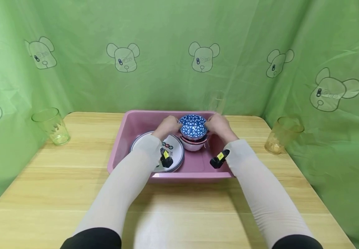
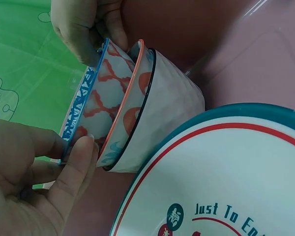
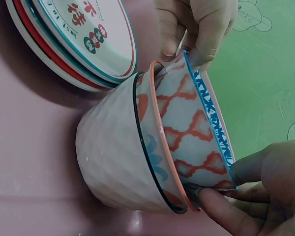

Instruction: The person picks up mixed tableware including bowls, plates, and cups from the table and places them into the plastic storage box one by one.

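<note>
A bowl with a blue-and-white triangle pattern inside (image 1: 193, 126) and red lattice outside (image 3: 187, 128) tops a stack of nested bowls. My left hand (image 1: 170, 126) pinches its rim on the left, thumb against the outer wall. At the opposite side, my right hand (image 1: 218, 125) pinches the same rim. Beneath sit an orange-rimmed bowl (image 3: 148, 132) and a white faceted bowl with a black rim (image 3: 108, 147). To the left of the bowls lies a stack of white plates (image 2: 236, 162), the top one edged in teal and red with printed lettering.
Bowls and plates are inside a pink basin (image 1: 198, 164) on a wooden table (image 1: 185, 211). One clear glass (image 1: 56, 129) stands at left, an amber-tinted glass (image 1: 280, 136) at right, and another glass (image 1: 217, 103) behind the basin. Green curtains (image 1: 163, 83) enclose the table.
</note>
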The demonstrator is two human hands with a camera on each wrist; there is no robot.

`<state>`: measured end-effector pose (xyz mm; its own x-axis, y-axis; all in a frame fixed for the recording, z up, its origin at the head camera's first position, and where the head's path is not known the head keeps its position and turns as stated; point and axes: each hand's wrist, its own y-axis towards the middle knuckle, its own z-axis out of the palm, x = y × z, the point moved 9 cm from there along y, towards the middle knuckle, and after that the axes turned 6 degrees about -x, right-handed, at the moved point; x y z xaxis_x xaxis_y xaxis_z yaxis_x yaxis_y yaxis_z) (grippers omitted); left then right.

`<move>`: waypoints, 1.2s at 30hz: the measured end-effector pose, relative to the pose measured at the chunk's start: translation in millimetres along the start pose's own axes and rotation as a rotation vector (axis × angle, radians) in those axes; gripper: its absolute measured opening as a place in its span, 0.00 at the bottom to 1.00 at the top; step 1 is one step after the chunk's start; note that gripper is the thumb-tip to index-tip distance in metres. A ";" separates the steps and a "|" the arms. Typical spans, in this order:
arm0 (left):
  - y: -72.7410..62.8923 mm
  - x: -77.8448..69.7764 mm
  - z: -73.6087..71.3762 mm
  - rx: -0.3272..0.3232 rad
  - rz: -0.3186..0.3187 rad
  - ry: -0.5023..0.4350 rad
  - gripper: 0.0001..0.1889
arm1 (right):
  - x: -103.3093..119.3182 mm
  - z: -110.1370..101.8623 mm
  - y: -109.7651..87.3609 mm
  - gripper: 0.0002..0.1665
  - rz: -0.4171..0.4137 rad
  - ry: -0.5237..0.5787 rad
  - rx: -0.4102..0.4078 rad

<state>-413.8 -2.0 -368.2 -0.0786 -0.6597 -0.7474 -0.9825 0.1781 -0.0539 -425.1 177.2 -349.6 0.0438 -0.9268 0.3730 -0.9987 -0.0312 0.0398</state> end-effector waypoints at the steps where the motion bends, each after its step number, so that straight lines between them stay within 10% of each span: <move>1: 0.0 -0.3 0.1 0.003 0.004 0.007 0.11 | 0.4 0.5 0.4 0.16 -0.007 -0.010 0.004; 36: -2.9 -6.2 7.7 0.045 0.092 0.274 0.17 | 2.9 1.9 -2.6 0.15 0.008 -0.062 0.003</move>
<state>-409.2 7.2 -368.5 -0.2152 -0.8110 -0.5440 -0.9612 0.2742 -0.0285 -422.4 173.8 -350.3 0.0343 -0.9484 0.3153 -0.9991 -0.0247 0.0345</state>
